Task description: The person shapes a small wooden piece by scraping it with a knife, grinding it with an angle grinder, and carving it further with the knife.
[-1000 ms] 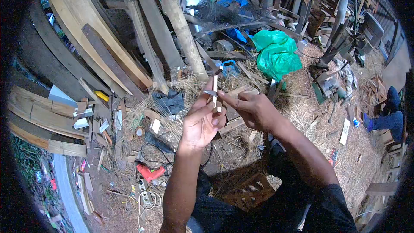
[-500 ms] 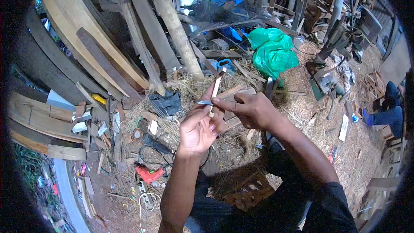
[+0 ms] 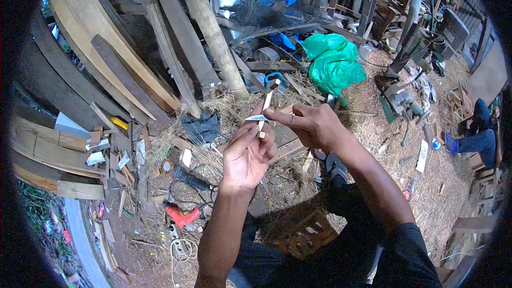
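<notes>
In the head view my left hand (image 3: 246, 156) is palm up, its fingers closed around a small pale wooden stick (image 3: 268, 99). The stick stands tilted, with its dark-marked top end above the fingers and its lower end showing by the fingertips. My right hand (image 3: 320, 126) grips a knife, its handle hidden in the fist. The index finger stretches along the knife toward the short, shiny blade (image 3: 257, 118). That blade lies across the stick, just above my left fingers.
A red power tool (image 3: 182, 214) and a white power strip (image 3: 184, 246) with cord lie on the shaving-covered ground. A green plastic bag (image 3: 333, 66) sits ahead. Long boards (image 3: 114, 42) lean at left. A person's leg (image 3: 476, 143) shows at right, near a dark machine (image 3: 402, 98).
The knife blade now lies lower on the stick's face with more of its flat showing. Both hands stay close together; the whole view has shifted slightly.
</notes>
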The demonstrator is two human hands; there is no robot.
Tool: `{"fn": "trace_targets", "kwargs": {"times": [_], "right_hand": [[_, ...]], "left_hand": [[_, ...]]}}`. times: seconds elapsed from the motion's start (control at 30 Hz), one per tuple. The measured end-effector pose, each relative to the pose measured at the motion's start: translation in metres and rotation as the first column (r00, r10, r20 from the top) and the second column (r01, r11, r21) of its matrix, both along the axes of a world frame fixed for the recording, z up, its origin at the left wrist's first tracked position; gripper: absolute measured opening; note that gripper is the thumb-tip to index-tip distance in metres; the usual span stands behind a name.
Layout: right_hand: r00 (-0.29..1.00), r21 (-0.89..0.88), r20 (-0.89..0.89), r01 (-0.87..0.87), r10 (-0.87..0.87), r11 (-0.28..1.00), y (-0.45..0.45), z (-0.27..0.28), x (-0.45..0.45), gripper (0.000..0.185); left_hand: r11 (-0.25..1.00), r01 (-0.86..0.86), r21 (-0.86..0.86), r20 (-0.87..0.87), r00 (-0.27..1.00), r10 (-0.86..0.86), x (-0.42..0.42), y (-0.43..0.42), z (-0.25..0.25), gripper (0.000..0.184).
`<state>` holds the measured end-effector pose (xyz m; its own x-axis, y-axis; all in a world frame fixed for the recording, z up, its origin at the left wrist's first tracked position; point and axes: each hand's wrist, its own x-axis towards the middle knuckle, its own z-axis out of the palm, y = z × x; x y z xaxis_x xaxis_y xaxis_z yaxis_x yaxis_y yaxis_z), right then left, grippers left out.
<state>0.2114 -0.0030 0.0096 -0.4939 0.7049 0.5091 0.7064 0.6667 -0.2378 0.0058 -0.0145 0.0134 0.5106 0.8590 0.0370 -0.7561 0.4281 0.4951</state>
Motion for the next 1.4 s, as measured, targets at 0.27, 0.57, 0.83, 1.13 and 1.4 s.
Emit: {"fn": "trace_targets", "kwargs": {"times": [0.27, 0.57, 0.83, 1.13, 1.4], "right_hand": [[0.999, 0.025, -0.021, -0.032, 0.032, 0.999, 0.008, -0.013, 0.010, 0.069], [1.000, 0.003, -0.029, -0.009, 0.009, 1.000, 0.013, -0.026, 0.019, 0.068], [0.999, -0.072, -0.041, 0.028, -0.031, 0.997, 0.012, -0.023, 0.022, 0.068], [0.988, -0.176, -0.114, 0.087, -0.108, 0.981, 0.022, -0.039, 0.030, 0.025], [0.979, -0.204, -0.024, 0.196, -0.205, 0.959, 0.019, -0.037, 0.013, 0.033]], "left_hand": [[0.999, 0.000, -0.046, -0.024, 1.000, -0.001, 0.003, -0.001, -0.004, 0.059], [0.987, -0.066, -0.147, -0.083, 0.995, 0.054, 0.010, -0.001, -0.005, 0.053], [0.990, -0.024, -0.137, -0.035, 0.999, 0.019, 0.014, 0.004, -0.016, 0.028], [0.990, -0.097, -0.100, -0.375, 0.926, 0.053, 0.009, 0.020, -0.034, 0.014], [0.956, 0.093, -0.279, -0.237, 0.958, -0.162, 0.018, 0.015, -0.028, 0.019]]}}
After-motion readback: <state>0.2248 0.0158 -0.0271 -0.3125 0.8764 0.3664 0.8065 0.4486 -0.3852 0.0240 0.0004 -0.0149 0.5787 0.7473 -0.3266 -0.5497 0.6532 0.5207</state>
